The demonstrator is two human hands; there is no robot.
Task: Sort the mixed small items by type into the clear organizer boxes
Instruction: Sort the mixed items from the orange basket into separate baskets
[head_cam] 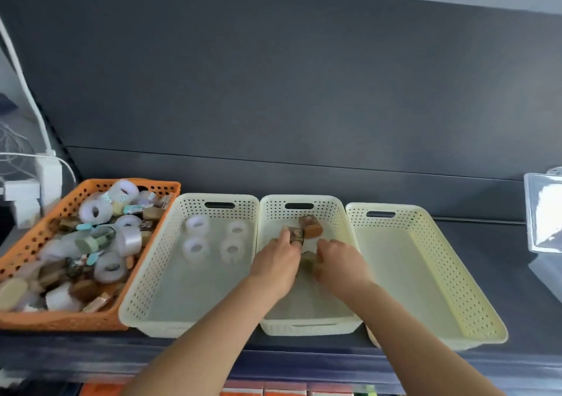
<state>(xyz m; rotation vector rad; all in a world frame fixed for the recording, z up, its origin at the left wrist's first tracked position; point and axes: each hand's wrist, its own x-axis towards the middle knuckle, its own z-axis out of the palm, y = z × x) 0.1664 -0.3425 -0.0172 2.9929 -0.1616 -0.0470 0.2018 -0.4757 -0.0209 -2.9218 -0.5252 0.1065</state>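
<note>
Head: four tape rolls (197, 223), three cream baskets (146, 274)

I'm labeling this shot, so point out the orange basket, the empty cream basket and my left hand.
orange basket (60, 319), head view, front wall.
empty cream basket (395, 274), head view, bare floor.
left hand (275, 266), head view, back of hand.

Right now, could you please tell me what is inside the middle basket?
Several small brown blocks, with the left hand and right hand reaching in; whatever lies beneath them is covered.
</note>
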